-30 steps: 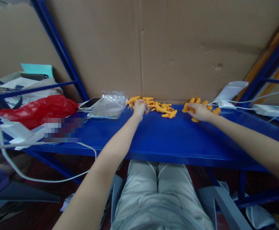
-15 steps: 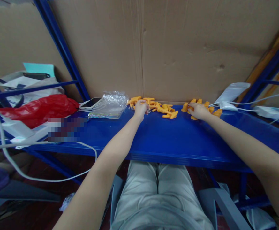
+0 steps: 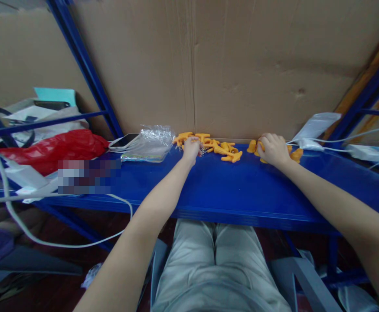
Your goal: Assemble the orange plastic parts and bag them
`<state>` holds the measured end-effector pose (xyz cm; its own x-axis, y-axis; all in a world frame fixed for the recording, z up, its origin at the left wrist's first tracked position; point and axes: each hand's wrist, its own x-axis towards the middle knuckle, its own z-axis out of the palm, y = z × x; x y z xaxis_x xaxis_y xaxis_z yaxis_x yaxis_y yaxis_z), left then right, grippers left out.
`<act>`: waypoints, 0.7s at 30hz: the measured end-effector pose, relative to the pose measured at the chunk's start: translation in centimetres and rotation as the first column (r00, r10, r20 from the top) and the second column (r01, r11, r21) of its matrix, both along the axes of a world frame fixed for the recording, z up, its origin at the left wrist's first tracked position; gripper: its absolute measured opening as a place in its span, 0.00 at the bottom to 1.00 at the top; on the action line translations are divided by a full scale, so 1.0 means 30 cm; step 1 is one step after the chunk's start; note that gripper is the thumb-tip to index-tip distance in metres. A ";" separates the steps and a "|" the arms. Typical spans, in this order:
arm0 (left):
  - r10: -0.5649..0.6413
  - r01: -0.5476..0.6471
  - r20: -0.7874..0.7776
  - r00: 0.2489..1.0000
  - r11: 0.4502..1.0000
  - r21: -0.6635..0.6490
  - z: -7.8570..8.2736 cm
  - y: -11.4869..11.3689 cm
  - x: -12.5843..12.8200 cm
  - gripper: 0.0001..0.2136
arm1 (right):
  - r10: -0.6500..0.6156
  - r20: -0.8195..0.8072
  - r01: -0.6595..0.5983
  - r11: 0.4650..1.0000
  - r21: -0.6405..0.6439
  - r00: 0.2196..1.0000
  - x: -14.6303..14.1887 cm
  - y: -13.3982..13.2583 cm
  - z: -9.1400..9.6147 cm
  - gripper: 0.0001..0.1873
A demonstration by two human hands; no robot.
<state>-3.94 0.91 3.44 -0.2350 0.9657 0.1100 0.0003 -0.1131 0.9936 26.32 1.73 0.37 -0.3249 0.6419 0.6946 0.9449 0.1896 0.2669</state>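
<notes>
My left hand (image 3: pixel 191 150) is closed with its fingers pinched, at the left pile of orange, branched plastic pieces (image 3: pixel 222 149). Bits of thin silvery metal, like small chains, stick out beside its fingers; what it grips is mostly hidden. My right hand (image 3: pixel 273 148) arches over the right group of short, stubby orange pieces (image 3: pixel 296 155), its fingers curled down among them. The back of the hand covers several of these, so I cannot make out what the fingertips hold. Both groups lie along the back of the blue tabletop (image 3: pixel 222 186).
A cardboard panel (image 3: pixel 235 69) rises behind the table. To the left lie a clear plastic bag (image 3: pixel 150 145), a phone (image 3: pixel 127 140), a red plastic bag (image 3: pixel 59 149) and a white cable (image 3: pixel 79 245). At the right are a white pouch (image 3: pixel 319 125) and white cables.
My right hand has risen and arched over the stubby orange pieces, covering more of them, with its fingers more curled. My left hand has stayed nearly in place.
</notes>
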 end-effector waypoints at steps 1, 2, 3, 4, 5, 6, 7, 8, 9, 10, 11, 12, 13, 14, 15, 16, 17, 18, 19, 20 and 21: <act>-0.002 0.002 0.000 1.000 1.000 0.000 0.000 0.000 0.000 0.16 | 0.014 -0.008 -0.014 0.999 0.037 1.000 -0.001 0.001 0.001 0.18; -0.002 0.002 0.000 1.000 1.000 -0.001 0.000 0.000 0.000 0.15 | 0.026 -0.016 -0.025 0.998 0.066 1.000 -0.004 0.001 0.002 0.17; -0.001 0.001 -0.002 1.000 1.000 -0.003 0.000 0.001 0.000 0.15 | 0.034 -0.023 -0.032 0.996 0.086 0.999 -0.007 0.000 0.005 0.16; 0.000 0.000 -0.003 1.000 1.000 -0.004 0.000 0.002 0.000 0.15 | 0.040 -0.029 -0.037 0.994 0.099 0.999 -0.012 -0.003 0.009 0.15; -0.001 0.001 -0.004 1.000 1.000 -0.002 0.000 0.003 0.000 0.15 | 0.045 -0.031 -0.041 0.993 0.107 0.999 -0.018 -0.007 0.014 0.14; -0.002 0.002 -0.005 1.000 1.000 0.002 -0.001 0.004 0.000 0.16 | 0.050 -0.030 -0.046 0.993 0.107 0.998 -0.025 -0.013 0.021 0.14; -0.003 0.003 -0.006 1.000 1.000 0.006 -0.002 0.004 -0.001 0.16 | 0.055 -0.026 -0.052 0.994 0.099 0.998 -0.033 -0.019 0.028 0.14; -0.001 0.002 -0.009 1.000 1.000 0.009 -0.003 0.005 -0.001 0.16 | 0.059 -0.019 -0.057 0.995 0.081 0.998 -0.042 -0.027 0.036 0.14; 0.002 -0.002 -0.014 1.000 1.000 0.011 -0.004 0.006 -0.001 0.17 | 0.062 -0.011 -0.061 0.997 0.056 0.998 -0.052 -0.036 0.044 0.14; 0.006 -0.006 -0.020 1.000 1.000 0.011 -0.005 0.007 -0.001 0.17 | 0.065 -0.002 -0.064 0.998 0.024 0.998 -0.063 -0.047 0.052 0.14; 0.012 -0.012 -0.028 1.000 1.000 0.009 -0.006 0.008 -0.001 0.17 | 0.068 0.007 -0.068 0.998 -0.009 0.998 -0.077 -0.059 0.059 0.14; 0.015 -0.015 -0.035 0.999 1.000 0.010 -0.007 0.009 -0.001 0.17 | 0.072 0.015 -0.071 0.997 -0.042 0.997 -0.092 -0.072 0.066 0.14; 0.017 -0.016 -0.040 0.999 1.000 0.012 -0.008 0.009 -0.001 0.16 | 0.076 0.030 -0.074 0.994 -0.083 0.997 -0.109 -0.085 0.072 0.14; 0.016 -0.015 -0.043 0.999 1.000 0.016 -0.009 0.010 0.000 0.16 | 0.081 0.051 -0.073 0.989 -0.132 0.995 -0.128 -0.098 0.078 0.13; 0.015 -0.014 -0.044 0.999 1.000 0.018 -0.009 0.010 0.000 0.15 | 0.089 0.079 -0.072 0.978 -0.194 0.993 -0.148 -0.110 0.084 0.13; 0.015 -0.015 -0.044 0.999 1.000 0.018 -0.009 0.011 0.000 0.14 | 0.090 0.105 -0.060 0.964 -0.258 0.990 -0.168 -0.119 0.089 0.13; 0.017 -0.016 -0.045 0.999 1.000 0.016 -0.008 0.011 0.001 0.14 | 0.079 0.127 -0.034 0.946 -0.324 0.989 -0.188 -0.125 0.095 0.13; 0.018 -0.018 -0.046 0.999 1.000 0.011 -0.007 0.010 0.001 0.14 | 0.064 0.141 -0.004 0.922 -0.388 0.988 -0.206 -0.126 0.100 0.14; 0.018 -0.018 -0.047 0.999 1.000 0.006 -0.005 0.009 0.002 0.14 | 0.053 0.144 0.016 0.896 -0.444 0.988 -0.221 -0.123 0.105 0.14; 0.016 -0.016 -0.048 0.999 1.000 0.002 -0.003 0.008 0.002 0.14 | 0.056 0.128 0.014 0.874 -0.486 0.990 -0.233 -0.115 0.109 0.15; 0.012 -0.012 -0.050 0.999 1.000 -0.001 0.000 0.006 0.002 0.14 | 0.071 0.098 -0.010 0.855 -0.519 0.993 -0.241 -0.102 0.111 0.16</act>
<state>-3.88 1.09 3.44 -0.2411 0.9630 0.1207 0.0510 -0.1116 0.9924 19.09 -1.34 3.70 -0.4125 0.8829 0.2245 0.9039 0.3662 0.2209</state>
